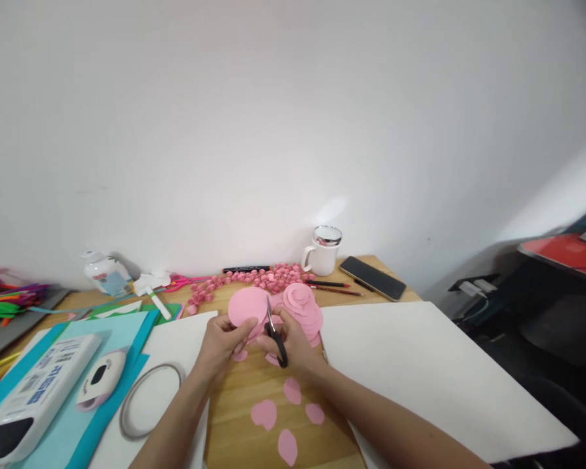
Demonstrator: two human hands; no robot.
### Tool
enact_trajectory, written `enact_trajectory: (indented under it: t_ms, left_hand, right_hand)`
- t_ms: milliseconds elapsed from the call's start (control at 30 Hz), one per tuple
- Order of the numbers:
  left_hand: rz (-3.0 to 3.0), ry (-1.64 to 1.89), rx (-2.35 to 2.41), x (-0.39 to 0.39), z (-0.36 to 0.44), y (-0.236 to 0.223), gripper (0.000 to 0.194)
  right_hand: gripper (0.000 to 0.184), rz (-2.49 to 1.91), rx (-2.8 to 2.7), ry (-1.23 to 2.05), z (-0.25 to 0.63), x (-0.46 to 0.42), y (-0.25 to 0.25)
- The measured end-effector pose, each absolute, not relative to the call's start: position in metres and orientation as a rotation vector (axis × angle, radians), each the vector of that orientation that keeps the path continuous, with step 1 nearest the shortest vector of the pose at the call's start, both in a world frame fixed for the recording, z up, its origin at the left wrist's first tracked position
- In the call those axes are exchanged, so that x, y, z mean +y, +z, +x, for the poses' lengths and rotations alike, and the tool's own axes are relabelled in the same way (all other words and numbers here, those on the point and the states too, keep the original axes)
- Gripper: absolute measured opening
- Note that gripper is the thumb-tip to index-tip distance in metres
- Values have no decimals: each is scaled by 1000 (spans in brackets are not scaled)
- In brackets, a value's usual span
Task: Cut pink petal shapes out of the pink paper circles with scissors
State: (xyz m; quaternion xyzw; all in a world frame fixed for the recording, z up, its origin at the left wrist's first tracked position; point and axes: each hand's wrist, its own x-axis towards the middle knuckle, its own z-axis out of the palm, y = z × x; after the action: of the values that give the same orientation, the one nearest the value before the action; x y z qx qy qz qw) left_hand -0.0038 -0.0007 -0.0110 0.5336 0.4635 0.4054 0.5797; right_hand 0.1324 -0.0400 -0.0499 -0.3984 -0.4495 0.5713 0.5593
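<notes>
My left hand pinches the lower edge of a pink paper circle, held up over the wooden table. In my right hand is a pair of scissors with black handles, its blades pointing up at the circle's right edge. Whether the blades touch the paper I cannot tell. Just behind my right hand lies a pile of pink paper circles and spirals. Several small pink paper pieces, among them a petal-like one, lie on the wood in front of my hands.
Small pink rolled paper buds lie along the wall, near a white mug and a phone. White sheets flank the wood. At left are a tape roll, blue paper and a white jar.
</notes>
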Motion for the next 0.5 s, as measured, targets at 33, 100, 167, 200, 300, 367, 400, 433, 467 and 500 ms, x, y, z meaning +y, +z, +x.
enact_trajectory:
  t_ms: [33,100,167,200,300,367,400,433,467,500]
  left_hand:
    - [1250,943,1090,0,-4,-10,42]
    - [1266,946,1091,0,-4,-10,42]
    - [1280,966,1076,1,-4,-10,40]
    - [1283,980,1068,1,-4,-9,39]
    - [1292,1018,1049,1,-5,-9,38]
    - [1291,1029,1031,2,-6,-9,39]
    - [1279,1027,1015,2,-6,-9,38]
    - [1259,1022,994,2,-6,-10,36]
    - [1233,1016,971,2,-6,-10,34]
    - [1209,1009,951,2,-5,-11,33]
  right_hand:
    - [45,-924,-1061,1351,133,-39,-52]
    - [44,-916,-1075,1358,134,-37,-56]
    - [43,-941,-1090,1349,134,-36,-62]
    - [43,-952,-1094,1344,134,-35,-64]
    - [44,-958,-1085,1335,134,-34,-69]
    - [42,-963,-1080,1330,133,-34,-70]
    - [41,-967,-1084,1327,133,-34,-70]
    - [40,-970,-1091,1326,133,-35,-69]
    - [40,-972,-1098,1323,133,-36,-68]
    - [41,-973,-1104,1322,133,-37,-67]
